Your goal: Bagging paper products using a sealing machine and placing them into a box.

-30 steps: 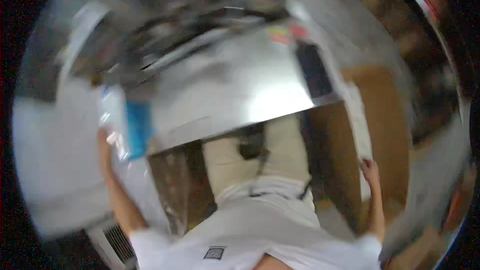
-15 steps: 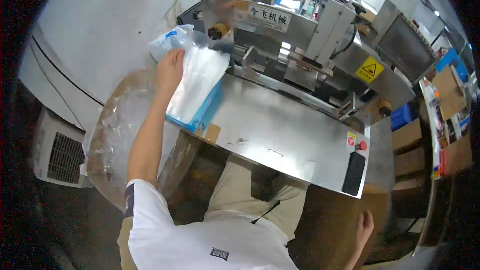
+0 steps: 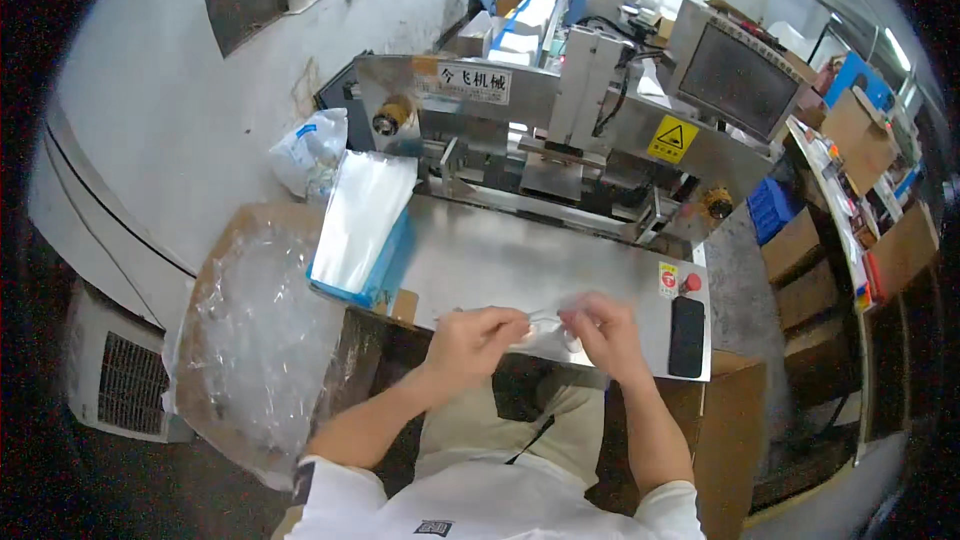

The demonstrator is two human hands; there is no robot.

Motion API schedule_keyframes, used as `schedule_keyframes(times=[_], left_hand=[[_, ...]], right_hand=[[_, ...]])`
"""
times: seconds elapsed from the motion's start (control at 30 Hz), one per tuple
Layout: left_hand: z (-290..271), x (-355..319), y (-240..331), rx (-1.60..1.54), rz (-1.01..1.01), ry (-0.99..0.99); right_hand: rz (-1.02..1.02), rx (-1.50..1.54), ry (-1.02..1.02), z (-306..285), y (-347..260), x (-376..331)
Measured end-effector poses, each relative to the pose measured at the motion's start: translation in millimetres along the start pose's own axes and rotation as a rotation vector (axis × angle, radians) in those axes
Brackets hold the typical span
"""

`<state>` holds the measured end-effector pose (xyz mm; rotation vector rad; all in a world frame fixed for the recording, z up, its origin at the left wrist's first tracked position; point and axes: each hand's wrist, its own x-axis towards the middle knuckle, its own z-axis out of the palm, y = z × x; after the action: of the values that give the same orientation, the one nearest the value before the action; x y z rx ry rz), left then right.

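Over the front edge of the steel worktop (image 3: 470,260), my left hand (image 3: 478,342) and my right hand (image 3: 607,332) face each other with a small gap. Both have their fingers pinched on a small piece of clear, shiny plastic film (image 3: 545,324) stretched between them. Motion blurs the right fingertips, and the film's exact shape is hard to make out. To the left, a stack of whitish plastic bags (image 3: 362,210) lies in a blue tray (image 3: 388,275), out of touch of either hand.
Behind the worktop stands a steel machine (image 3: 555,130) with a monitor (image 3: 738,80). A black phone (image 3: 686,337) and a red button (image 3: 691,283) are at the right end. At left, a carton lined with clear plastic (image 3: 265,330) stands beside a crumpled bag (image 3: 310,155).
My left hand has come from the bag stack down and right to the worktop's front edge. My right hand has risen from low right to meet it. The film now shows between them.
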<state>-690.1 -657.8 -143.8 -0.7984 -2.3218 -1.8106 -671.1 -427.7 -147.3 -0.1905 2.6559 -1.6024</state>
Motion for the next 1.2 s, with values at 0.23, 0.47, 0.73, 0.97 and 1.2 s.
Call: schedule_keyframes(times=[0.23,0.47,0.73,0.97,1.2], left_hand=[[30,-19,-45,-0.197,-0.465,0.035],[41,-16,-75,0.093,-0.368,0.031],[20,41,-49,0.421,0.067,-0.701],[-11,79,-74,0.576,-0.030,-0.737],[-6,206,-186,0.405,-0.159,-0.793]], right_hand=[[-0.513,-0.313,0.495,13,9,-4],[-0.558,-0.370,0.162,16,33,-9],[-0.447,-0.441,-0.016,9,34,4],[-0.294,-0.422,-0.131,-31,52,32],[-0.110,-0.573,-0.120,-53,135,153]])
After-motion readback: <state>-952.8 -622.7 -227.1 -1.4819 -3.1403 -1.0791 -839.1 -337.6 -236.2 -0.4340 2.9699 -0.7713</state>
